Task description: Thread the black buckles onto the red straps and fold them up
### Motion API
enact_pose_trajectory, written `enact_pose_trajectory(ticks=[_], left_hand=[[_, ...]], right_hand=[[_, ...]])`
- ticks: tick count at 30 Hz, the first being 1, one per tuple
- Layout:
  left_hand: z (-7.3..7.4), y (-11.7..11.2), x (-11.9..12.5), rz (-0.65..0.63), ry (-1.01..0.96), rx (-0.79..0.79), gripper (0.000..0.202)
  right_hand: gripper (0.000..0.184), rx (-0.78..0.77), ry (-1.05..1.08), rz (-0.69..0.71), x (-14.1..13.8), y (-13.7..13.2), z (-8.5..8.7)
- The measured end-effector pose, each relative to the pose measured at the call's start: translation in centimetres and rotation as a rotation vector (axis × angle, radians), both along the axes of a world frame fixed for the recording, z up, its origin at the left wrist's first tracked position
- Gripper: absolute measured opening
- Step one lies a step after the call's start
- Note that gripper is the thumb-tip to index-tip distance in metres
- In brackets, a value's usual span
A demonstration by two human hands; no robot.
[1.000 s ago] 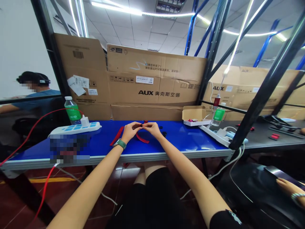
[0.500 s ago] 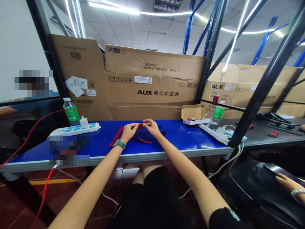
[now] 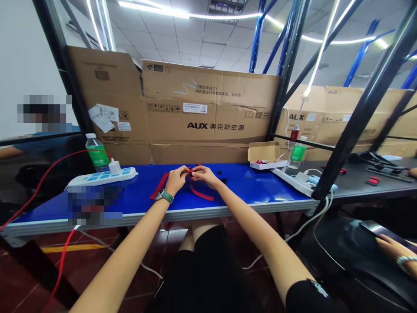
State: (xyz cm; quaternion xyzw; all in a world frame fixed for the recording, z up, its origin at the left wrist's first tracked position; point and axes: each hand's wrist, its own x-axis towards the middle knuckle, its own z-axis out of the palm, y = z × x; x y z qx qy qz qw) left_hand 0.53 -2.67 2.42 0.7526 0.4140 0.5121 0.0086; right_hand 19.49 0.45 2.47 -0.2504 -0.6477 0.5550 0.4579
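My L hand point(image 3: 176, 180) and R hand point(image 3: 204, 175) are close together over the blue table point(image 3: 247, 188), fingertips almost meeting. Both are pinched in on a red strap point(image 3: 202, 194), fingers and thumbs closed, no wide gap on either side. Exact spot b/w my fingertips is hidden, so can't tell if there's a small dark part in there too, or if the strap is one piece or two.

Strap sits right under the pinch, nearer my body than the table's far edge. One straight tail runs from under L hand, down-left twd the front edge. A loop drops from the pinch down-right, below R hand. So long axis lies roughly L-R across me, slanted, w/ the pinch at its top middle. L hand nearer the tail, R hand nearer the loop.

Small black bits point(image 3: 223, 180) lie on the table just right of R hand, apart from the strap. Watch point(image 3: 164, 196) on L wrist.

Farther L: white power strip point(image 3: 100, 177) and water bottle point(image 3: 96, 152). Farther R: small open carton point(image 3: 263, 154) w/ red bits, well apart from my hands. AUX cartons point(image 3: 195, 108) stand behind the table. Co-worker in a blue top point(image 3: 45, 143) sits off to the L; another person's hand point(image 3: 389, 245) rests on a phone point(image 3: 384, 232) low R, not mine.
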Motion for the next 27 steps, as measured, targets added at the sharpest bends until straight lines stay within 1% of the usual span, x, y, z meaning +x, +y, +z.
enact_pose_trajectory(ticks=[4,9,12,16,19,21,23,25,26,27], left_hand=[[0.0,-0.1,0.0,-0.008,-0.040,-0.021,0.020],[0.0,0.1,-0.1,-0.012,-0.143,-0.059,0.017],[-0.1,0.2,-0.3,0.033,-0.137,-0.038,0.014],[-0.1,0.3,-0.6,0.142,-0.135,-0.011,0.013],[0.0,0.1,-0.6,0.184,-0.092,0.057,0.016],[0.2,0.0,-0.5,0.201,-0.045,0.097,0.028],[0.1,0.0,-0.4,0.160,0.010,0.104,0.035],[-0.1,0.2,-0.2,0.045,0.084,0.084,0.031],[-0.3,0.3,-0.1,-0.022,0.128,0.066,0.026],[-0.5,0.4,0.0,-0.078,0.181,0.039,0.022]], right_hand=[[0.050,0.009,-0.013,0.005,-0.2,0.2,-0.1],[0.052,0.037,-0.008,0.003,-0.2,0.1,-0.2],[0.053,0.036,-0.009,-0.005,-0.1,-0.1,0.0],[0.054,0.049,-0.019,-0.031,0.1,-0.1,0.1],[0.051,0.120,-0.077,-0.110,0.3,0.5,-0.2],[0.046,0.237,-0.148,-0.172,0.4,0.9,-0.5],[0.042,0.377,-0.242,-0.158,0.4,1.1,-0.7],[0.035,0.489,-0.346,-0.121,0.6,1.2,-0.6],[0.028,0.520,-0.398,-0.138,0.8,1.2,-0.4],[0.022,0.534,-0.448,-0.196,1.1,1.2,-0.2]])
